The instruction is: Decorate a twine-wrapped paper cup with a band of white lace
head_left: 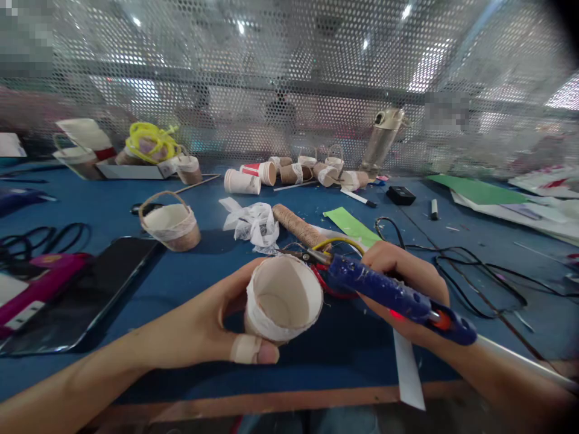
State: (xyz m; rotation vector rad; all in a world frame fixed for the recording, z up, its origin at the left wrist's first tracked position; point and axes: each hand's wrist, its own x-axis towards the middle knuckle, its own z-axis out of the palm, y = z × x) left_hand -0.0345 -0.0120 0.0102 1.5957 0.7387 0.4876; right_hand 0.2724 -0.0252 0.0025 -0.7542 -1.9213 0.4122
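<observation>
My left hand (pixel 235 319) is wrapped round a paper cup (pixel 284 301) with white lace about its rim, its open mouth tilted toward me. A bandage covers part of the thumb. My right hand (pixel 407 283) grips a blue hot glue gun (pixel 380 289), a glue stick trailing from its back end. The gun's nozzle points at the cup's far right rim. Scissors with yellow and red handles (pixel 337 289) lie just behind the cup and gun, partly hidden. Beyond them are a roll of twine (pixel 296 225) and a crumpled bunch of white lace ribbon (pixel 253 223).
A twine-handled cup basket (pixel 172 226) stands left, behind a dark phone (pixel 85 295) and a magenta power strip (pixel 45 283). Several cups (pixel 298 173) line the back near a perforated metal screen (pixel 280 78). Black cable (pixel 479 280) and green paper (pixel 479 188) lie right.
</observation>
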